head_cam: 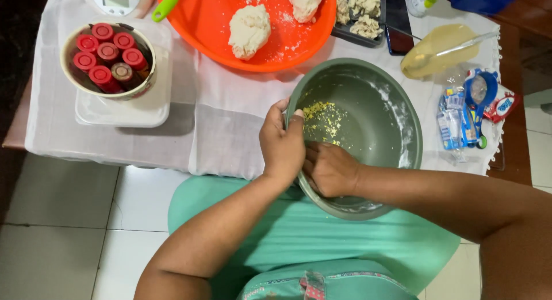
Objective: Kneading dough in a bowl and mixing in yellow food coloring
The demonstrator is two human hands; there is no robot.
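At the near edge of the table [201, 133], a grey-green bowl [374, 98] sits half over the person's lap, tipped slightly toward them. The left hand [282, 144] grips the bowl's left rim, thumb hooked over the edge and fingers curled round the outside. The right hand [329, 169] lies inside against the near wall, fingers bunched together; whether they pinch anything I cannot tell, since the knuckles hide the tips. Yellowish crumbs [322, 119] cling to the inner wall just beyond both hands, nearer the left thumb. A white cloth covers the table; further back lie an orange tray [218, 29] with dough lumps [248, 29] and a tub of red-capped bottles [106, 58]. Pale floor tiles lie below.
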